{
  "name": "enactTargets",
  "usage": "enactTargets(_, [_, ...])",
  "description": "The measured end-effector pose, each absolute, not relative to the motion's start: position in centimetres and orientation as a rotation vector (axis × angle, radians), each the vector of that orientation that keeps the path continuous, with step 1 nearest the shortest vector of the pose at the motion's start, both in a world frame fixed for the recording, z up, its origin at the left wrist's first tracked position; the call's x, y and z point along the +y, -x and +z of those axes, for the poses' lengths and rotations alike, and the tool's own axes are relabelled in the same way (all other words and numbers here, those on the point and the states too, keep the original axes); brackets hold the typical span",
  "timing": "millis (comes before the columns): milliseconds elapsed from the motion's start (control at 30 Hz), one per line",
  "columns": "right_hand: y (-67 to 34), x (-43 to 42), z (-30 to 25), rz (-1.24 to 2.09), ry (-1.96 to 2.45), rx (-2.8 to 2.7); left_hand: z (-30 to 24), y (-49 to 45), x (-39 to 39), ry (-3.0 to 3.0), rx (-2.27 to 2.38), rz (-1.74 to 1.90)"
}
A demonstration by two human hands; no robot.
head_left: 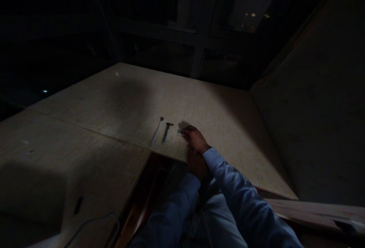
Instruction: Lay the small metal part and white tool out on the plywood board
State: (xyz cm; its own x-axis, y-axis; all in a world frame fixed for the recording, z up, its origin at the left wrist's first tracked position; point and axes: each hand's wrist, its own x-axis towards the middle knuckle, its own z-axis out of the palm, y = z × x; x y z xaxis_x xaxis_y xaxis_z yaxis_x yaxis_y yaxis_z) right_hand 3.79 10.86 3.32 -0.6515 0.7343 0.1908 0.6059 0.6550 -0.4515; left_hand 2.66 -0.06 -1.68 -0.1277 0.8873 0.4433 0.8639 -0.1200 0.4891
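Observation:
My right hand [196, 138] is closed in a pinch on a small dark piece with a pale edge [180, 132], low over the tabletop; its kind is too small to make out. My left hand [196, 163] is in shadow at the near table edge, just below my right hand and partly covered by it, so its fingers do not show clearly. To the left of the pinched piece lies a razor [165, 134], head pointing away from me. Beside it, further left, a slim toothbrush [156, 132] with a dark head lies almost parallel.
The light stone-like tabletop [182, 96] turns a corner, with a seam on the left. A dark small object [78, 205] and a cable [94, 220] lie on the left section. A wall panel [313, 107] rises at the right; dark windows [199, 39] stand behind.

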Motion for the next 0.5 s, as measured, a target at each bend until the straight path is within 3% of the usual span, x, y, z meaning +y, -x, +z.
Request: enactTargets(500, [-3.67, 11.13, 3.15, 0.454, 1.097, -2.530, -1.68, -2.20, 0.02, -2.144, 2.023, 1.044])
